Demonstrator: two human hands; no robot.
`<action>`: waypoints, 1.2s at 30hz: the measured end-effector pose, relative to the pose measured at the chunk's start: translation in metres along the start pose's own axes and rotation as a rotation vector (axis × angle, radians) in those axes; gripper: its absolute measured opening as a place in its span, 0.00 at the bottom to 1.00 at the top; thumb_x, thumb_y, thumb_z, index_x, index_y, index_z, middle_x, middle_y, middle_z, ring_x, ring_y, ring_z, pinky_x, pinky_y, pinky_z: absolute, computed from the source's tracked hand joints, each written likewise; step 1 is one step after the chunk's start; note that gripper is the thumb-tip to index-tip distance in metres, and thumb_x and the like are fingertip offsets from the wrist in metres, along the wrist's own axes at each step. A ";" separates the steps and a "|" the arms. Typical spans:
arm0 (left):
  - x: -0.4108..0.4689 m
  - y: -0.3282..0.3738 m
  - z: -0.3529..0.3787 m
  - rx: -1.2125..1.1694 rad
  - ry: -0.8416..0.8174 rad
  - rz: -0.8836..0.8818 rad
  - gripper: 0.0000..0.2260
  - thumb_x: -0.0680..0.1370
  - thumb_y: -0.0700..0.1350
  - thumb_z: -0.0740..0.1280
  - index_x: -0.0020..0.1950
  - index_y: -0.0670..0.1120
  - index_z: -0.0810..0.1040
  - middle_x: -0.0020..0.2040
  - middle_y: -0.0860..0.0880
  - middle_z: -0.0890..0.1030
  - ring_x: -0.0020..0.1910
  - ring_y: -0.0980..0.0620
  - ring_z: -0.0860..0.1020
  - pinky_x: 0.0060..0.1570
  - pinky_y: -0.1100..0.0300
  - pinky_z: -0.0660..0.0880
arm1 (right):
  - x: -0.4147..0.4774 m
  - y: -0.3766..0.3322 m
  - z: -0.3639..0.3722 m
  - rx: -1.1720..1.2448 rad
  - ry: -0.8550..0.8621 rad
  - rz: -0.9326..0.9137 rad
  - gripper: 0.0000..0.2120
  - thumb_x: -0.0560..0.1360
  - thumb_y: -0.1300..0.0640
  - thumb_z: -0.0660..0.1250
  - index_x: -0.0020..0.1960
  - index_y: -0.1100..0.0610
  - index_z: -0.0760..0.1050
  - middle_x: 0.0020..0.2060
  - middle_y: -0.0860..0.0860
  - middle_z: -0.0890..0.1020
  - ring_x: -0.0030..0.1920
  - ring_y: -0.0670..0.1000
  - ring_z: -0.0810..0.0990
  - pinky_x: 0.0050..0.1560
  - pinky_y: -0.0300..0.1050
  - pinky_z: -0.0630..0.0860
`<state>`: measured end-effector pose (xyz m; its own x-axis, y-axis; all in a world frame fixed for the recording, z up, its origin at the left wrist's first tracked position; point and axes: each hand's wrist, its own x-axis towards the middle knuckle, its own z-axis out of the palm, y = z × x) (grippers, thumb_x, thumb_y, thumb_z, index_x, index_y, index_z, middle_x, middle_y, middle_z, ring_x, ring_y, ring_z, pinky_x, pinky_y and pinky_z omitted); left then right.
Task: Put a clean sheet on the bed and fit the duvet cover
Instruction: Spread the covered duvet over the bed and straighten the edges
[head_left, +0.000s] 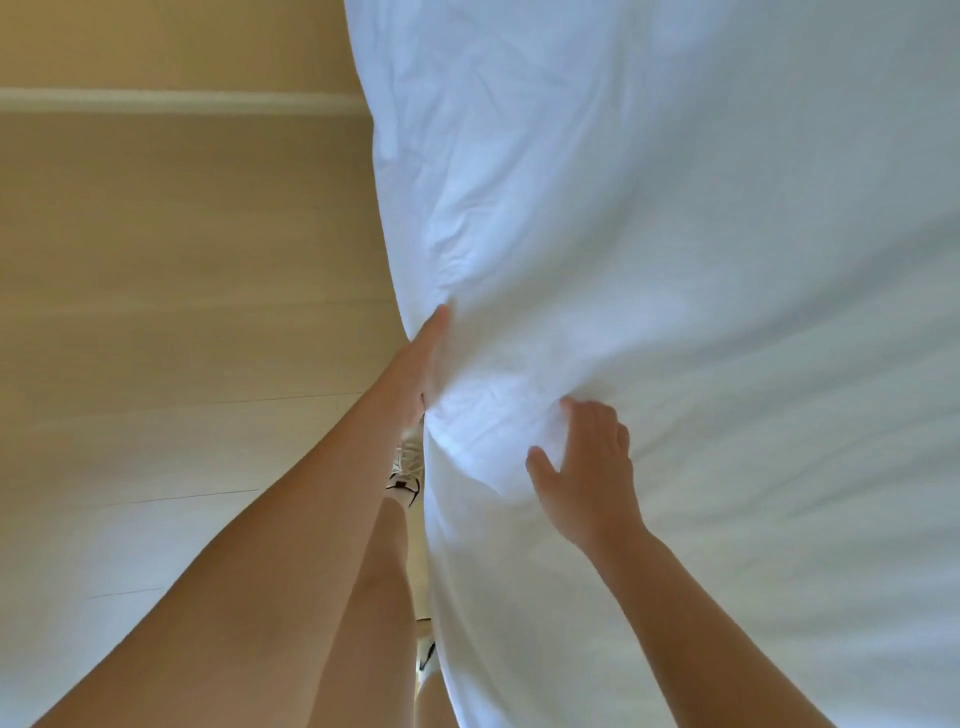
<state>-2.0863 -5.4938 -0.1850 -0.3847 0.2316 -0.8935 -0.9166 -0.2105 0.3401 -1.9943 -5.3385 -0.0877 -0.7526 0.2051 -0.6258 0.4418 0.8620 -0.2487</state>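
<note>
A white sheet (675, 234) covers the bed and fills the right two thirds of the view, wrinkled near its left edge. My left hand (418, 364) lies along that edge with straight fingers pressed against the side of the bed, the fabric bunching around it. My right hand (587, 467) rests on top of the sheet close to the edge, fingers spread and slightly bent, pressing into a puckered fold. Part of my left hand's fingers is hidden by the cloth.
Pale wooden floor (156, 338) runs along the left of the bed, with a white skirting board (156, 101) at the far wall. My legs and white shoes (408, 467) stand tight against the bed's side.
</note>
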 end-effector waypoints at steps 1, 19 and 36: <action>0.007 0.013 0.005 -0.015 -0.015 0.009 0.24 0.76 0.62 0.62 0.67 0.51 0.74 0.63 0.50 0.78 0.63 0.51 0.76 0.66 0.51 0.69 | 0.011 -0.004 -0.008 0.004 0.008 -0.007 0.26 0.75 0.53 0.63 0.70 0.56 0.61 0.67 0.52 0.64 0.67 0.53 0.60 0.64 0.44 0.60; 0.083 0.140 0.030 0.270 0.457 0.296 0.41 0.70 0.57 0.72 0.75 0.43 0.56 0.71 0.45 0.66 0.69 0.45 0.68 0.67 0.49 0.66 | 0.104 -0.055 -0.056 -0.034 0.046 -0.135 0.28 0.76 0.52 0.63 0.73 0.56 0.58 0.71 0.53 0.59 0.70 0.53 0.57 0.66 0.44 0.59; 0.133 0.284 0.058 0.122 0.428 0.539 0.16 0.78 0.58 0.61 0.46 0.46 0.77 0.33 0.53 0.75 0.36 0.53 0.74 0.30 0.65 0.69 | 0.260 -0.105 -0.109 -0.085 0.282 -0.191 0.34 0.75 0.44 0.61 0.76 0.47 0.50 0.76 0.49 0.49 0.75 0.52 0.45 0.71 0.64 0.46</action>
<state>-2.4039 -5.4675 -0.1906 -0.7351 -0.2748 -0.6198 -0.6257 -0.0771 0.7763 -2.2891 -5.3253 -0.1438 -0.9282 0.1457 -0.3423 0.2462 0.9304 -0.2717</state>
